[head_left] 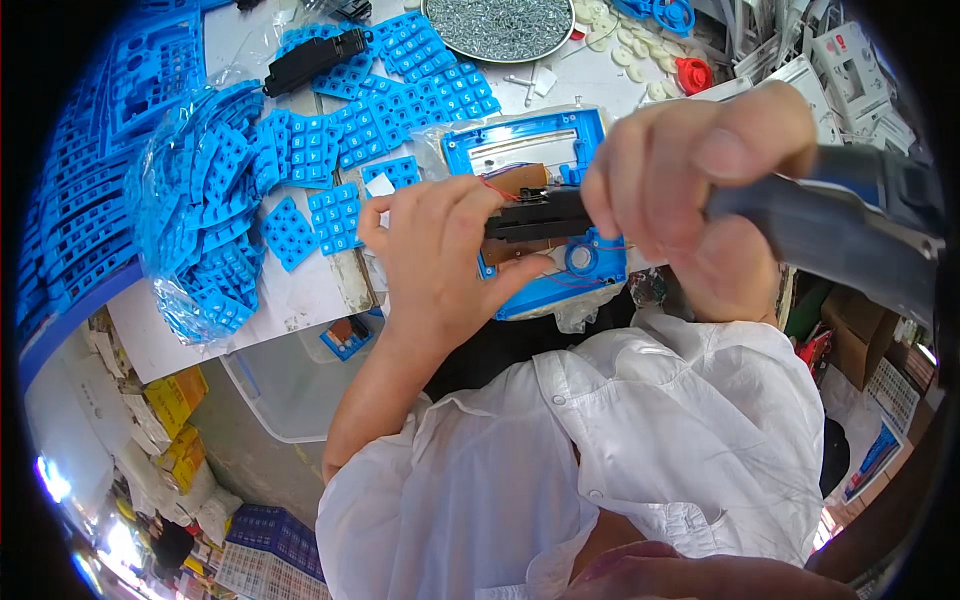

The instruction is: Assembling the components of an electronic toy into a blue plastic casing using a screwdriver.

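My left hand (430, 255) grips one end of a long black plastic part (540, 215) between thumb and fingers. The part lies over a blue plastic casing (565, 295) with a rectangular window, brown boards and thin red wires. My right hand (700, 185), slightly blurred, is closed around a dark grey handheld tool (850, 215), whose body runs off to the right. Its fingertips are close to the black part's right end and hide it, along with the tool's tip. Another black part (315, 60) rests on the blue keypads at the back.
Loose blue keypads (340, 215) and a plastic bag of blue keypads (200, 210) cover the left of the table. A round tray of small screws (500, 25) stands at the back. White plastic parts (845, 70) and a red piece (693, 75) lie back right; a clear bin (285, 395) sits below.
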Demonstrator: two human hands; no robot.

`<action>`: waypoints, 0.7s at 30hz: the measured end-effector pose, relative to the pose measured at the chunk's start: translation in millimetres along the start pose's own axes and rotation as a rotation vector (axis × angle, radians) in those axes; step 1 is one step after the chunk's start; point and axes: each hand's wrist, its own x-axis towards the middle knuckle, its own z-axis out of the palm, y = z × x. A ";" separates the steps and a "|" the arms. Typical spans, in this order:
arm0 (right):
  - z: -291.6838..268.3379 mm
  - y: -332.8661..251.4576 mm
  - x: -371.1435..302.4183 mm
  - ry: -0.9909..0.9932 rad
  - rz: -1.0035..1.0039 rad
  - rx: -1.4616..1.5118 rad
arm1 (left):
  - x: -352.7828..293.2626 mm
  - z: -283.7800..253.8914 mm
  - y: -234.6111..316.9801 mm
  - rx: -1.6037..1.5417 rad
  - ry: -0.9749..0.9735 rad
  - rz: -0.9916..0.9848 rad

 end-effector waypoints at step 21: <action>23.9 27.7 1.0 0.076 0.080 -0.066 | -14.6 20.8 -13.6 -0.024 0.170 0.115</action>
